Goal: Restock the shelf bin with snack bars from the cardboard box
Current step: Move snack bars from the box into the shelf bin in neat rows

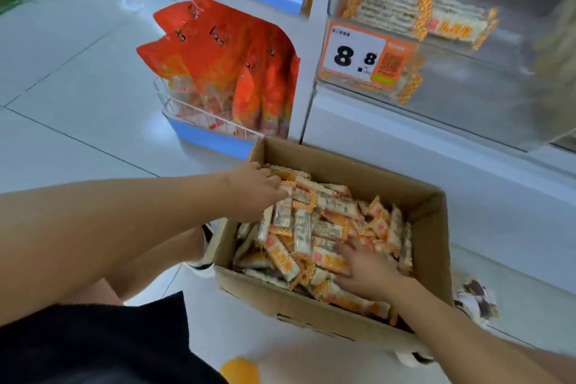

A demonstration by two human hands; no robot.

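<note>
Apparently both the left hand (258, 187) and right hand (367, 268) lie flat, unclenched, on snack bars (314, 227).

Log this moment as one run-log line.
stage: gathering | left hand: on snack bars | right hand: on bars | cardboard box: full | shelf bin: part-filled
</note>
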